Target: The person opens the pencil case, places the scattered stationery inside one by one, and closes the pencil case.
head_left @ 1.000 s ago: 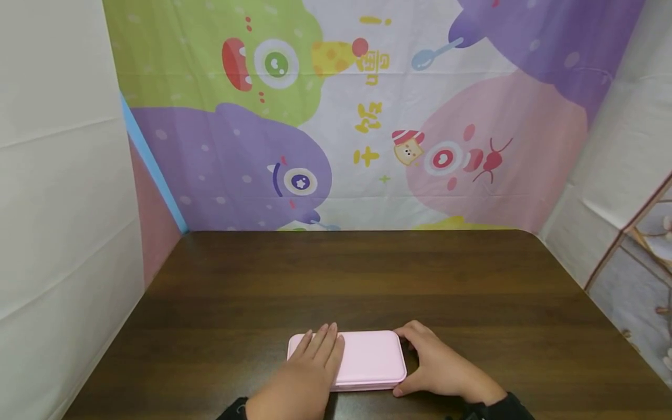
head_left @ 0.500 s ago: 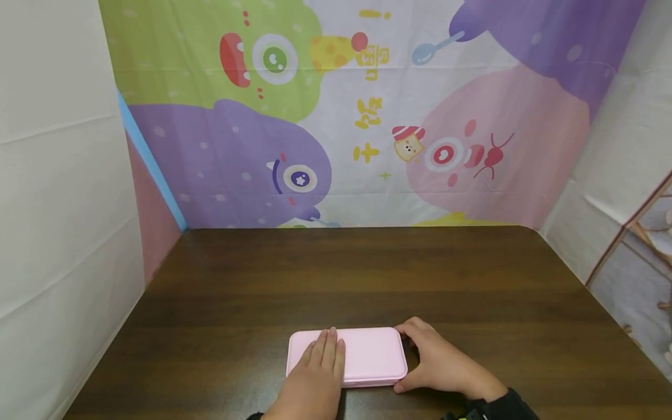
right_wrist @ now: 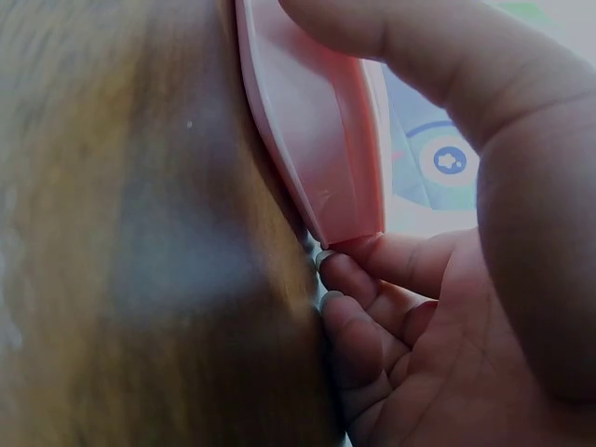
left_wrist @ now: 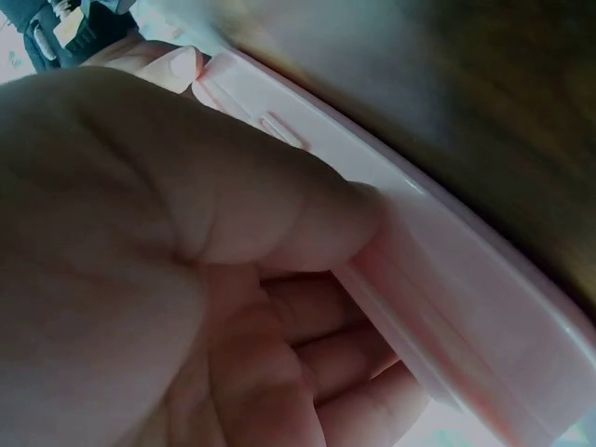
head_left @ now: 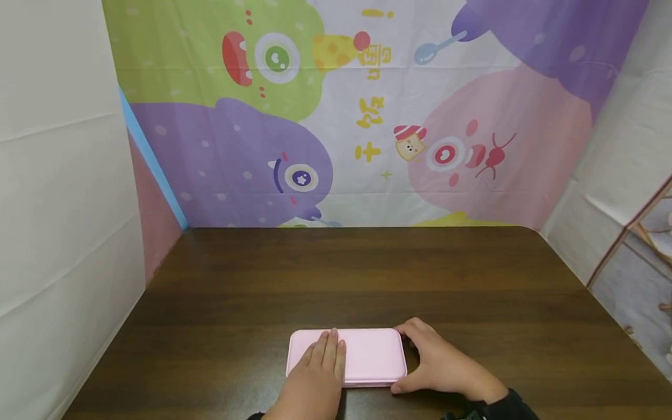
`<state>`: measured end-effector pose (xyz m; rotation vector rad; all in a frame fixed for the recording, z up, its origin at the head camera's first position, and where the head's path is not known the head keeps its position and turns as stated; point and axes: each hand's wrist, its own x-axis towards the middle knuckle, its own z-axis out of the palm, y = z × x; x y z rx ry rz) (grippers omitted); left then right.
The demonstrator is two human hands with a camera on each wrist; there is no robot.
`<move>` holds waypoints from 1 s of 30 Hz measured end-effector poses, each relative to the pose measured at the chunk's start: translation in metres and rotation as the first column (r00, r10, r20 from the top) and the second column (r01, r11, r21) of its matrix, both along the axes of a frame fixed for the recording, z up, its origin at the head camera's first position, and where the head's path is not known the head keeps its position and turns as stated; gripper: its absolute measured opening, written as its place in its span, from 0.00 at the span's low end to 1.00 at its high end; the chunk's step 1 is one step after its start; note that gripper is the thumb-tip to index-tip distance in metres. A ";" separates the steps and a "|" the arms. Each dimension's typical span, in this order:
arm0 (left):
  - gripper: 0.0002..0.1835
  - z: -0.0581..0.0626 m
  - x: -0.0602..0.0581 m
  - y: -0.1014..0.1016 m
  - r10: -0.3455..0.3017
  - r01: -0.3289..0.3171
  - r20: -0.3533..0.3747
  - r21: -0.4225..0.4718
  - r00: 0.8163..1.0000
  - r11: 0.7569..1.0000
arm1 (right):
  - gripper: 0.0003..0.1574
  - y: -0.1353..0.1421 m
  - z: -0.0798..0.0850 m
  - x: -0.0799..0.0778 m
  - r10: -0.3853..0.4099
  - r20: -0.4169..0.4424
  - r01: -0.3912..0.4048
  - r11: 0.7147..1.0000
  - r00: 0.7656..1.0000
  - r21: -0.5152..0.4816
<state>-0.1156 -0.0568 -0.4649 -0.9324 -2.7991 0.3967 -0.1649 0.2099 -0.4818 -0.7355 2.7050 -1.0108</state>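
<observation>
Case (head_left: 367, 356) lies closed on counter (head_left: 367, 274), left hand (head_left: 315, 379) flat on its lid with thumb at the front edge, right hand (head_left: 441, 367) curled round its right end; opening not yet begun.

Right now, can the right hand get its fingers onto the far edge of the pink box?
Probably yes. The right hand already wraps the pink box at its right end, fingers at the far corner; nothing on the table blocks it.

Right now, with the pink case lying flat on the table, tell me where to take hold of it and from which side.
Grip the pink case by its short right end, coming from the right. It lies flat and thin on the table, so its top offers no hold. The right hand already wraps that end, thumb at the near corner, while the left hand lies on the lid, probably steadying it.
</observation>
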 end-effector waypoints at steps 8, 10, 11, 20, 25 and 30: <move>0.27 0.006 -0.004 -0.005 -0.042 0.041 0.055 0.027 0.998 0.999 | 0.55 0.002 0.000 0.003 0.008 0.023 -0.008 1.000 1.000 -0.004; 0.27 0.011 -0.006 -0.010 -0.053 0.042 0.125 0.083 0.991 0.996 | 0.55 0.002 0.000 0.003 0.014 0.034 -0.013 1.000 0.999 -0.009; 0.29 0.014 -0.008 -0.012 -0.060 0.042 0.159 0.115 0.985 0.992 | 0.55 0.002 0.001 0.003 0.015 0.040 -0.015 1.000 0.999 -0.014; 0.39 0.030 -0.016 -0.046 -0.021 -0.118 0.390 0.329 0.921 0.937 | 0.56 0.002 0.004 0.002 0.002 0.028 -0.002 1.000 1.000 -0.008; 0.44 0.029 -0.014 -0.064 0.089 -0.293 0.486 0.363 0.869 0.885 | 0.61 -0.004 0.009 0.008 -0.016 0.034 0.016 1.000 0.999 0.008; 0.42 0.028 -0.011 -0.071 0.087 -0.312 0.485 0.406 0.870 0.859 | 0.60 -0.009 0.017 0.016 -0.052 0.045 0.050 0.997 0.998 0.058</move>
